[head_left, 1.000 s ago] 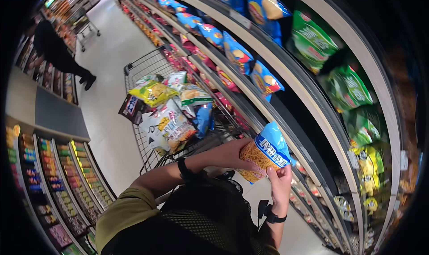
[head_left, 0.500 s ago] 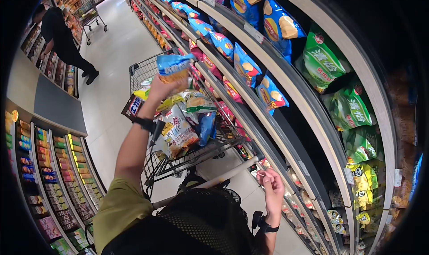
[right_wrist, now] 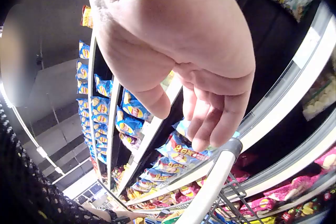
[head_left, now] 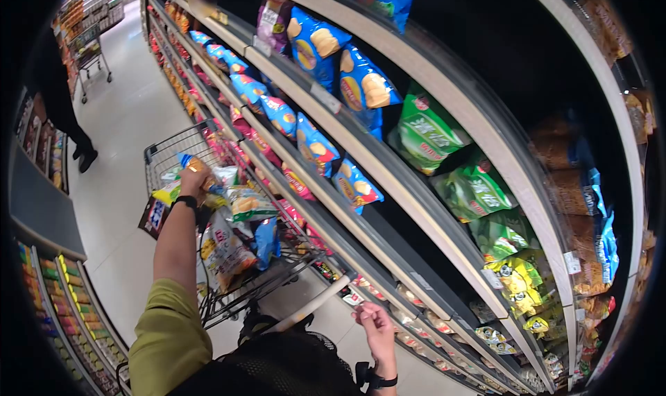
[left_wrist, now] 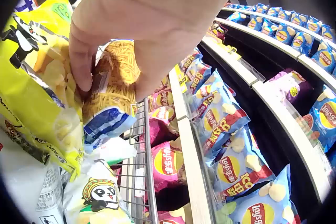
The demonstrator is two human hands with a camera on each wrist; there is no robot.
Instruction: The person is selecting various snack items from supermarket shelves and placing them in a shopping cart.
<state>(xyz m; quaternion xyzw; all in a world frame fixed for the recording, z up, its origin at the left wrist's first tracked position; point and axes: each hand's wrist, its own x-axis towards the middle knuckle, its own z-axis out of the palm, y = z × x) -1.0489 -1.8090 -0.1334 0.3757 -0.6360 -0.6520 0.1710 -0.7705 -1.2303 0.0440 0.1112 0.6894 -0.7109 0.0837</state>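
Over the far part of the shopping cart [head_left: 182, 138], my left hand [head_left: 193, 182] holds a clear-and-blue bag of thin golden snack sticks. In the left wrist view the thumb and fingers grip this snack bag [left_wrist: 116, 79], and the hand covers its upper part. Against it leans a yellow chip bag [left_wrist: 31, 92], with a white bag bearing a panda [left_wrist: 100, 195] below. A large white snack bag [head_left: 225, 250] and a blue bag [head_left: 266, 242] lie nearer in the cart. My right hand [head_left: 378, 332] hangs loosely curled beside the cart handle [head_left: 312, 304], holding nothing.
Shelves of blue chip bags [head_left: 316, 145], green bags [head_left: 427, 136] and yellow bags [head_left: 517, 285] run along the right side. A person in dark clothes [head_left: 59, 112] stands at the left. Farther up the aisle is another cart [head_left: 87, 53]. Low shelves [head_left: 66, 313] line the lower left.
Both hands were at the snack bag in front of the body. The right hand has let go, and the left has carried the bag forward and down into the cart's far part.
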